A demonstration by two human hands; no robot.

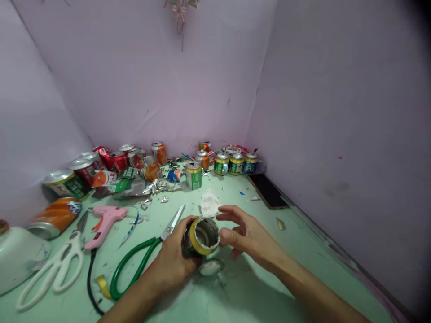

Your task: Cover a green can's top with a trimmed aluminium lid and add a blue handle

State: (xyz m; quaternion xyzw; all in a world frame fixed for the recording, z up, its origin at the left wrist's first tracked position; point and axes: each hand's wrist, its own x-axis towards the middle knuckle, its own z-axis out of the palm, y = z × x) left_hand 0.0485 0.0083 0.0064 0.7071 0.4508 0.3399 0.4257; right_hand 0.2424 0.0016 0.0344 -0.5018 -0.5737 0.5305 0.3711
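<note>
Steadying: yellow-banded cylindrical metal can (pixel 197 240) is being gripped by curled left hand (pixel 178 252) | half-open, empty right hand (pixel 245 232) is being held at 3 o'clock | ragged rim (pixel 206 219) best being handled gently

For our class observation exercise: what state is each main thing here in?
Held can: top open, rim jagged
Left hand: closed around that can
Right hand: open, fingers parted
Green scissors: lying down, blades apparently together
White scissors: lying down
Glue gun: lying down
Phone: flat, screen dark
Front orange can: on its side
Tissue: crumpled
Lone green can: upright
</note>
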